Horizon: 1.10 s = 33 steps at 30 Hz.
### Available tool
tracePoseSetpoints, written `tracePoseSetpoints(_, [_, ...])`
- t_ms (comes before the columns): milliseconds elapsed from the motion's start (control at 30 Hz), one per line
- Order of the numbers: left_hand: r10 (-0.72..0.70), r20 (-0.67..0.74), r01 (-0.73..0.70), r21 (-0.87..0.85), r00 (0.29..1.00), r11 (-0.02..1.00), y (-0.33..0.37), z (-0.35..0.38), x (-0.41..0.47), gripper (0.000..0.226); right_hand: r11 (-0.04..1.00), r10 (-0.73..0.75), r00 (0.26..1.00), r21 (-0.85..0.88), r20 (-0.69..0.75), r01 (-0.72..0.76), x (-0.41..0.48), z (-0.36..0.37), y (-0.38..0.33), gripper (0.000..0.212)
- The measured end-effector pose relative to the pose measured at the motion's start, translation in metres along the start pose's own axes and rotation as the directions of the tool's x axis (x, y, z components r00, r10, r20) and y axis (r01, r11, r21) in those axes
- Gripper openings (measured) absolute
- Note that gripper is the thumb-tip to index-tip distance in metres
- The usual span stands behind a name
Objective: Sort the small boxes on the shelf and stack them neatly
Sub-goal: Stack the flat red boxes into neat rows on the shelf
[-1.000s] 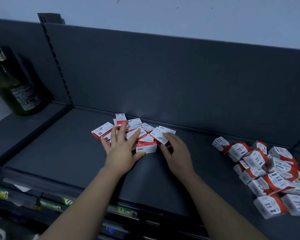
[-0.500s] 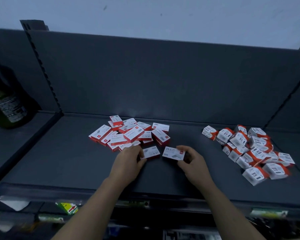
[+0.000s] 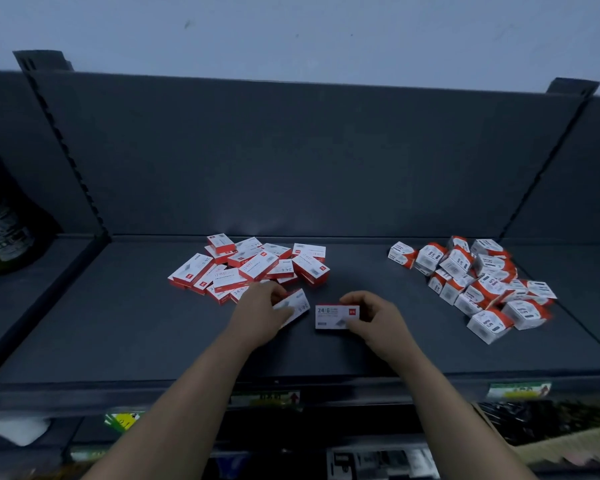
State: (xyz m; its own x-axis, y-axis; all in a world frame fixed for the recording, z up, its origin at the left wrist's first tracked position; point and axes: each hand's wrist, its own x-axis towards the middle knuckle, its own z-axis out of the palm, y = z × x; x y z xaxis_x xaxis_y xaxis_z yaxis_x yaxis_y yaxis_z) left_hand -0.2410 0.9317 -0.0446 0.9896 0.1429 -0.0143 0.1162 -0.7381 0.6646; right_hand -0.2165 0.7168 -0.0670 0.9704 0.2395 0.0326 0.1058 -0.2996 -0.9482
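Dark grey shelf (image 3: pixel 118 341) with a tall back panel, pale wall above it. Toward the far middle sits a loose heap of flat boxes (image 3: pixel 250 268), red and white, lying every which way. Well apart on the right lies a second heap of chunkier boxes (image 3: pixel 478 282). Just near of the flat heap, the left hand (image 3: pixel 257 317) has its fingers curled round a tilted box (image 3: pixel 297 304). Beside it the right hand (image 3: pixel 378 320) pinches a box marked 24/6 (image 3: pixel 333 315), face up, between thumb and fingers. A dark bottle (image 3: pixel 0 223) stands on the neighbouring shelf at far left.
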Motion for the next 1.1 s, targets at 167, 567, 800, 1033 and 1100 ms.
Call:
tracePoseSetpoints(167, [0.014, 0.029, -0.014, -0.006, 0.999, 1.0, 0.005, 0.001, 0.005, 0.036, 1.0, 0.0, 1.0, -0.025, 0.011, 0.0, 0.0, -0.002, 0.001, 0.026])
tracePoseSetpoints(567, [-0.082, -0.119, 0.012, -0.495, 0.99, 0.869, -0.011, -0.004, -0.009, 0.014, 0.998, 0.0, 0.988, -0.065, 0.154, 0.01, 0.006, 0.008, -0.01, 0.029])
tracePoseSetpoints(800, [0.03, -0.038, -0.042, -0.373, 0.999, 0.927, -0.019, 0.0, -0.015, 0.023, 0.992, -0.047, 0.994, -0.112, 0.102, 0.058, 0.02, 0.029, -0.004, 0.023])
tracePoseSetpoints(1033, [0.07, -0.044, -0.075, -0.104, 0.997, 0.992, -0.024, -0.002, -0.015, 0.047, 0.994, -0.006, 0.997, -0.11, 0.082, 0.015, 0.032, 0.035, -0.005, 0.03])
tracePoseSetpoints(1100, [0.072, -0.099, -0.082, -0.101, 0.992, 0.991, -0.024, -0.001, -0.012, 0.047, 0.982, -0.053, 0.999, -0.18, -0.006, 0.051, 0.043, 0.028, -0.008, 0.036])
